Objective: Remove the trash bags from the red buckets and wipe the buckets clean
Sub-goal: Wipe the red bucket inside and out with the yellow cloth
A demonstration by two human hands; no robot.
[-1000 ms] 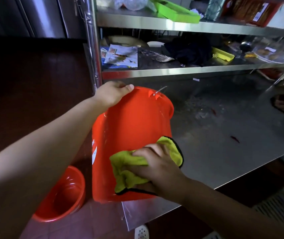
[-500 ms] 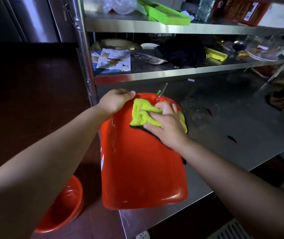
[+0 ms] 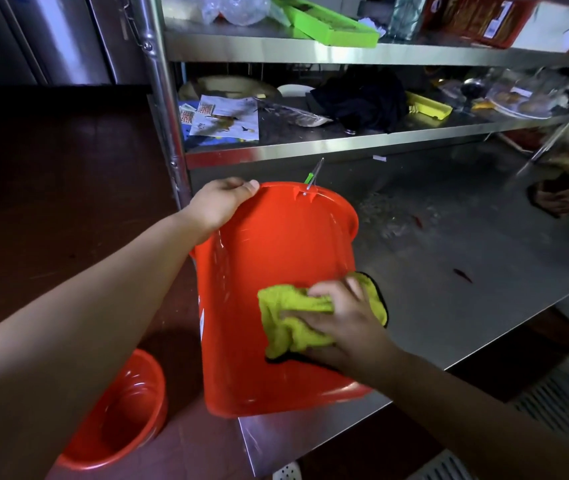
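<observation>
A red bucket [image 3: 269,271] lies tilted on its side at the corner of the steel table, its base toward me and its rim at the far end. My left hand [image 3: 219,202] grips the bucket's far rim, fingers curled over the edge. My right hand [image 3: 342,323] presses a yellow-green cloth [image 3: 290,320] with a dark edge against the bucket's outer wall, near the base. A second red bucket [image 3: 120,414] stands upright on the floor at lower left, with no bag seen inside it.
The steel table [image 3: 449,289] stretches right, with small debris and red scraps on it. Behind it a steel shelf rack [image 3: 310,147] holds papers, a dark cloth, green trays and plastic packs. A shelf post [image 3: 163,109] stands just behind my left hand. Dark floor lies left.
My right hand slid the cloth from the bucket's far rim back down the wall toward the base. My left hand kept its grip on the rim.
</observation>
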